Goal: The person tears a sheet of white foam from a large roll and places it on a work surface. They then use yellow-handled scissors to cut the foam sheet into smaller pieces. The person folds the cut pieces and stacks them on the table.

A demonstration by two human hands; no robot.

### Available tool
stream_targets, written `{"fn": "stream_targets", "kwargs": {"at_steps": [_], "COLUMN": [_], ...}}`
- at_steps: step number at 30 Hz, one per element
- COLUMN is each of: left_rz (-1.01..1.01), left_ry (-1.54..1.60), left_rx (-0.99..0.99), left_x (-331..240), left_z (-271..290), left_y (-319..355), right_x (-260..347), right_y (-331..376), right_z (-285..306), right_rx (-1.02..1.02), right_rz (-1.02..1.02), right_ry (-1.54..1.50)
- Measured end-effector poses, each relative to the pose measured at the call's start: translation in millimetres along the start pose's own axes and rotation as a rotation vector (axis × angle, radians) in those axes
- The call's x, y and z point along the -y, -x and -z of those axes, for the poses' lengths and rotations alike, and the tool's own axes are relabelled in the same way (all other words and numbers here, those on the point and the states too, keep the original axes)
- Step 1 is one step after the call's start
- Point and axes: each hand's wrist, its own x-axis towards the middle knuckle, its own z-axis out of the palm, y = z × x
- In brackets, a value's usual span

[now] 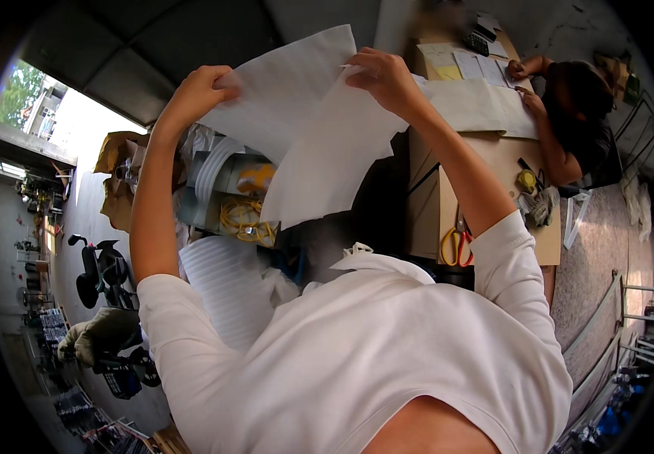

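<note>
A thin white packing sheet [319, 163] hangs in front of me, creased so that two flaps cross. At its left edge my left hand [200, 97] grips it between thumb and fingers, slightly smeared by motion. My right hand [389, 82] pinches the sheet near its upper right, fingers bent over the edge. Both arms are raised and stretched forward. Below the sheet sits an open box [206, 219] with yellow cord [245, 221], an orange-yellow item [257, 179] and a white curved coil [207, 175]. A ribbed white foam sheet [228, 291] lies nearer to me.
On the wooden table [493, 155] at right are orange-handled scissors [457, 246], a tape measure [526, 180], gloves [545, 206] and papers [482, 68]. A person [576, 113] leans over that table with both hands on the papers. Crumpled brown paper [119, 181] and a scooter [104, 272] stand left.
</note>
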Motion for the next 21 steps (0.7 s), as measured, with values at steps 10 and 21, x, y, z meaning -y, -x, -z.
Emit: {"fn": "stream_targets", "kwargs": {"at_steps": [10,21], "left_rz": [-0.122,-0.149], "left_ry": [0.197,0.066], "left_rx": [0.172,0.030], "left_x": [-53.2,-71.2], "left_z": [-23.2,-39.1], "left_y": [-10.4,-6.4], "right_x": [26.9,25.6], "right_y": [-14.9,-10.3], "right_z": [-15.1,-28.0], "right_rx": [0.022,0.045], "right_rz": [0.604,0.423], "right_ry": [0.632,0.383]}}
